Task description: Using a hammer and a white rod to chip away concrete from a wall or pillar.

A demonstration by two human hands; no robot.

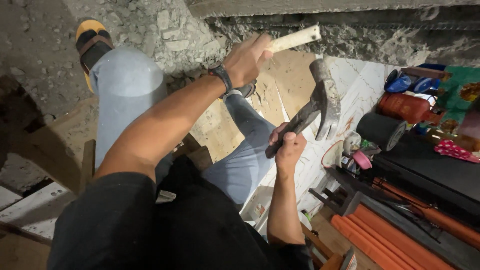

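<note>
Head view: right hand [289, 149] around hammer [320, 102]

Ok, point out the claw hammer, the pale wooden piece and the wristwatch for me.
claw hammer [320, 102]: head view, on the dark metal head.
pale wooden piece [295, 39]: head view, on the part past the left hand.
wristwatch [221, 73]: head view, on the black strap.

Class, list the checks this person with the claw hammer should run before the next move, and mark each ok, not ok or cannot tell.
1. Right hand closed around the claw hammer handle: ok.
2. Left hand gripping the pale wooden piece: ok.
3. Hammer head clear of both hands: ok.
4. Firm footing for the sandalled foot on rubble: cannot tell.
5. Space below free of things: not ok, orange pipes and a black roll lie there.
</note>
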